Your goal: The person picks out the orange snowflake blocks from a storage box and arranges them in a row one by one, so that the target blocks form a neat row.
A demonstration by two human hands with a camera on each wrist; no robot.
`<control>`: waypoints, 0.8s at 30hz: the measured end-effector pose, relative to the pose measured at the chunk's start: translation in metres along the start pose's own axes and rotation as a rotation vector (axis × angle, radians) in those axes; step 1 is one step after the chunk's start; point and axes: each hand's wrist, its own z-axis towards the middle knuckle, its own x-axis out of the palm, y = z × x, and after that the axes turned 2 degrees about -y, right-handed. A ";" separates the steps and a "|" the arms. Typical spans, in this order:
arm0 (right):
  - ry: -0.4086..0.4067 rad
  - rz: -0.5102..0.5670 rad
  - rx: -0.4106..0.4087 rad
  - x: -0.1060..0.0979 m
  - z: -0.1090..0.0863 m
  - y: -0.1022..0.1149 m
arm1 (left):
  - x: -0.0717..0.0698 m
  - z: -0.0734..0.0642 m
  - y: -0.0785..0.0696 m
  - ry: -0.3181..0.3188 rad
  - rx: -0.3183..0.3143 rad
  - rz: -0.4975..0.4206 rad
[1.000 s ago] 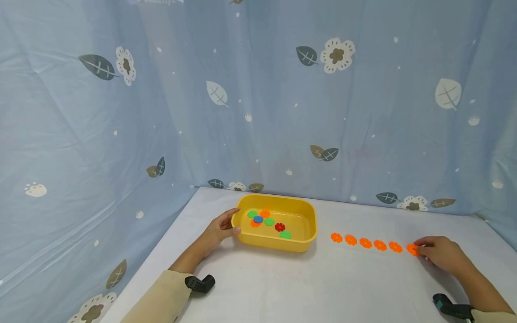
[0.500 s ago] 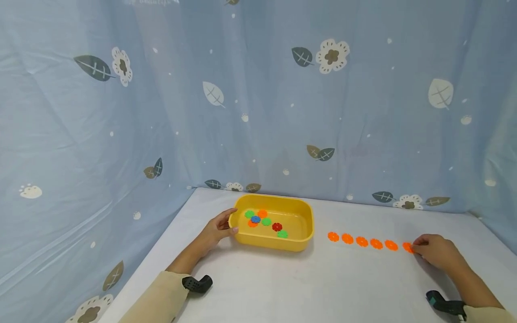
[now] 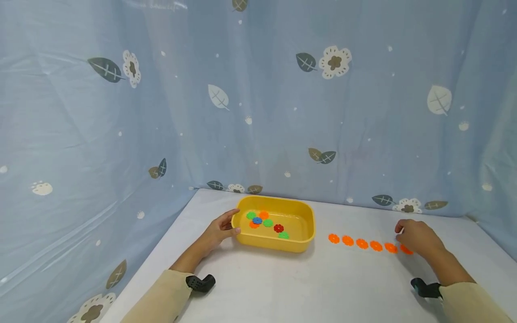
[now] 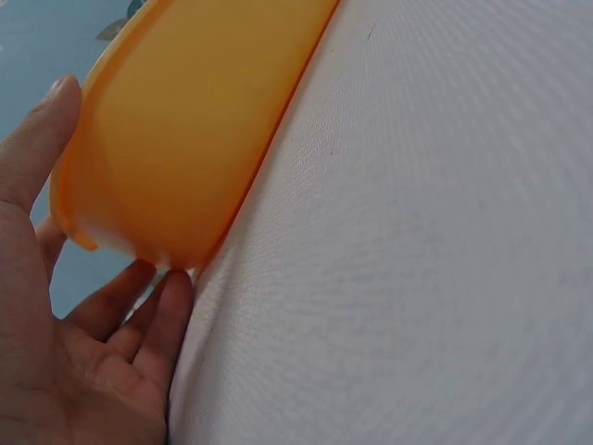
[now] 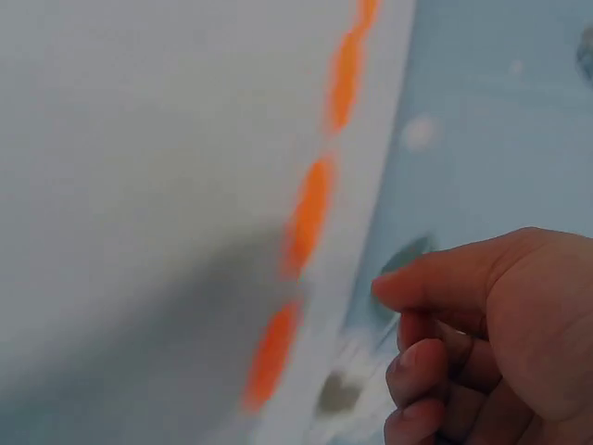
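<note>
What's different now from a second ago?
In the head view, the right hand has let go of the right-end orange piece and moved up and left in the picture, partly over it. The left hand still holds the yellow basin; its colored pieces and the orange row look unchanged.

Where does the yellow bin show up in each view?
Head: bin below centre, the left hand at its left end.
Left wrist: upper left, looking orange, beside the same hand's fingers.
Right wrist: not in it.
Shared landmark: the white table, in all three views.
</note>
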 end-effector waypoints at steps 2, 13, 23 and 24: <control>-0.018 0.003 -0.039 -0.003 0.005 0.018 | 0.001 0.000 0.000 -0.007 -0.002 0.003; -0.085 0.112 -0.325 -0.003 0.023 0.141 | 0.002 -0.002 -0.003 0.005 0.000 0.003; -0.045 0.148 -0.535 0.026 0.034 0.238 | 0.000 0.000 0.000 0.014 0.012 -0.008; -0.036 0.149 -0.542 0.029 0.034 0.247 | 0.000 0.000 0.000 0.015 0.012 -0.008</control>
